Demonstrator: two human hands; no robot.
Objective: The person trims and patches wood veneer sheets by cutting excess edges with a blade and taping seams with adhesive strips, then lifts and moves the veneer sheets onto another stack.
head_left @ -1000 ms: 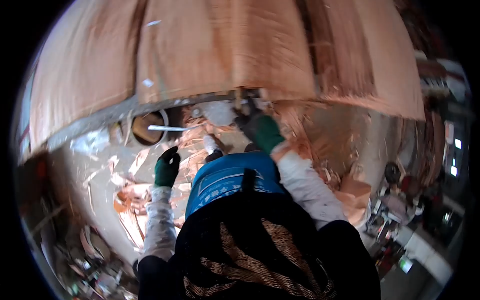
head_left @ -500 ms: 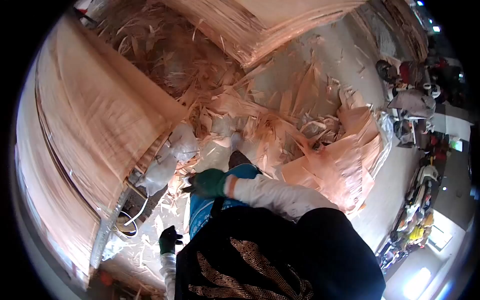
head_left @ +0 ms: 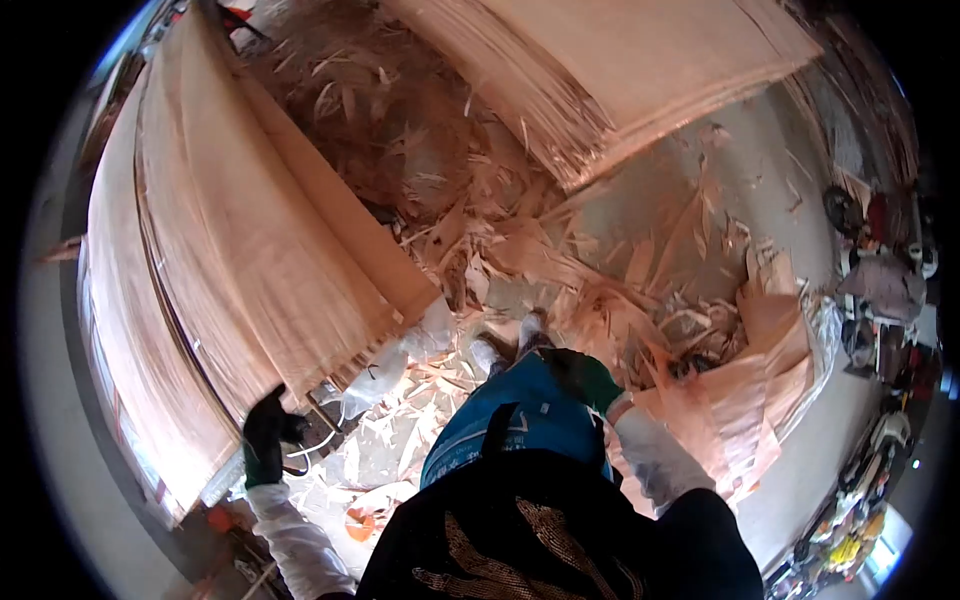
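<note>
My left hand [head_left: 268,440], in a dark green glove, is at the near edge of a tall stack of thin wood veneer sheets [head_left: 250,270] on the left. Its fingers are apart and curved, with the thumb away from them; it seems to hold nothing. My right hand [head_left: 585,382], gloved in green with dark fingers, lies across the front of my blue apron [head_left: 480,420]. Those fingers reach out to the left, with nothing visible in them. Crumpled clear plastic [head_left: 385,365] hangs at the stack's near corner, close to a white strap [head_left: 318,442].
Another veneer stack [head_left: 690,70] stands ahead. Torn veneer scraps [head_left: 480,240] litter the floor between the stacks and around my shoes [head_left: 510,345]. A heap of broken sheets [head_left: 740,370] lies on the right. Parked motorbikes [head_left: 880,270] line the far right.
My left hand has moved up and forward to the veneer stack's edge. My right hand has shifted right across the apron. The view has turned, and both shoes now show.
</note>
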